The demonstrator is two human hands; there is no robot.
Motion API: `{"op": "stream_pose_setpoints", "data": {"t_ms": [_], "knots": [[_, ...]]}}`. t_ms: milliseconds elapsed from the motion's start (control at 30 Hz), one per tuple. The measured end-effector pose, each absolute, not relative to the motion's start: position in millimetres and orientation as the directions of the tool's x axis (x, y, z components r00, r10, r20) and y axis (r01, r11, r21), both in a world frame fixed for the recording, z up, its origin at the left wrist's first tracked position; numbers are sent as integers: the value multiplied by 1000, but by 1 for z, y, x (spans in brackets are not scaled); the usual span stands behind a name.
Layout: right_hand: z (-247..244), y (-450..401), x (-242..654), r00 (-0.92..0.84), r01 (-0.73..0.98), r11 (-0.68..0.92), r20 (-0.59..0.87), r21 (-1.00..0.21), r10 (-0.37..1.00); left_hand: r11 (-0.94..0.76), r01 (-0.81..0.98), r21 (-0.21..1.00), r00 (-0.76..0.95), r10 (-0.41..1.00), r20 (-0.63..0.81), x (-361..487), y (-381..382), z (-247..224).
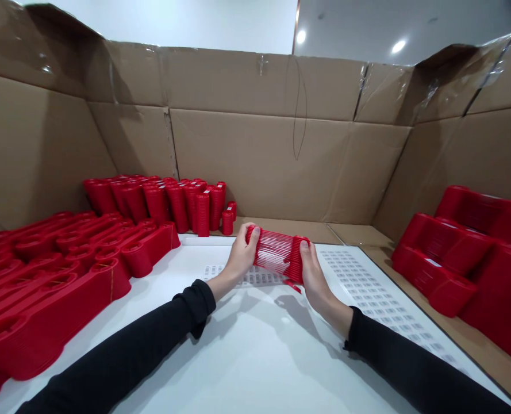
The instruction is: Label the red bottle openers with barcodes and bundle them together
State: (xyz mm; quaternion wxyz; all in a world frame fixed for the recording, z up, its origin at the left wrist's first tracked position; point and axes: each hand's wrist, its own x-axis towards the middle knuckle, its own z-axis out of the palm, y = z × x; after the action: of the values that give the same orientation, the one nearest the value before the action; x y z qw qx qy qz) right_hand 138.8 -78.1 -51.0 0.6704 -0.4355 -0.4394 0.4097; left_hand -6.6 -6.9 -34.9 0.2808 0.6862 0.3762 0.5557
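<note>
A bundle of thin red pieces (276, 251) is held up above the white table (255, 351), spanning the gap between my two hands. My left hand (243, 253) is closed round its left end, the thumb on the near face. Round the right end my right hand (313, 270) is closed in the same way. The pieces lie in close parallel lines, with small gaps in the middle, and a short red strip (292, 286) hangs from the lower right. Behind and below the bundle, a sheet of small printed labels (214, 270) partly shows.
Long red stacks (83, 310) fill the left side. Upright red stacks (177, 207) stand at the back left, with small ones (227, 222) beside them. More red stacks (449, 264) lie at right, past a label sheet (367, 293). Cardboard walls (259, 161) surround the table.
</note>
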Motion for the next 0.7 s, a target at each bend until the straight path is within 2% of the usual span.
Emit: {"op": "stream_pose_setpoints", "data": {"t_ms": [133,233,300,400,500,600,700], "knots": [[-46,-66,132,252,-281,256,186,-925,950,-618,235,750,66,780,622,-10,3,-26],[-34,-60,131,91,-375,163,138,-912,986,-654,248,714,45,744,666,-15,3,-13],[-24,-61,131,24,-376,149,151,-914,988,-673,268,689,60,725,686,-18,-1,-1],[-8,-71,132,82,-318,303,293,-898,953,-712,288,640,92,686,722,-24,-14,21],[9,-88,131,106,-252,449,437,-857,893,-798,299,523,93,571,816,-28,-33,44],[23,-105,131,128,-220,498,481,-839,867,-851,321,415,83,462,883,-30,-52,61],[34,-118,131,149,-209,517,495,-830,856,-864,296,407,92,450,888,-30,-64,71]]}}
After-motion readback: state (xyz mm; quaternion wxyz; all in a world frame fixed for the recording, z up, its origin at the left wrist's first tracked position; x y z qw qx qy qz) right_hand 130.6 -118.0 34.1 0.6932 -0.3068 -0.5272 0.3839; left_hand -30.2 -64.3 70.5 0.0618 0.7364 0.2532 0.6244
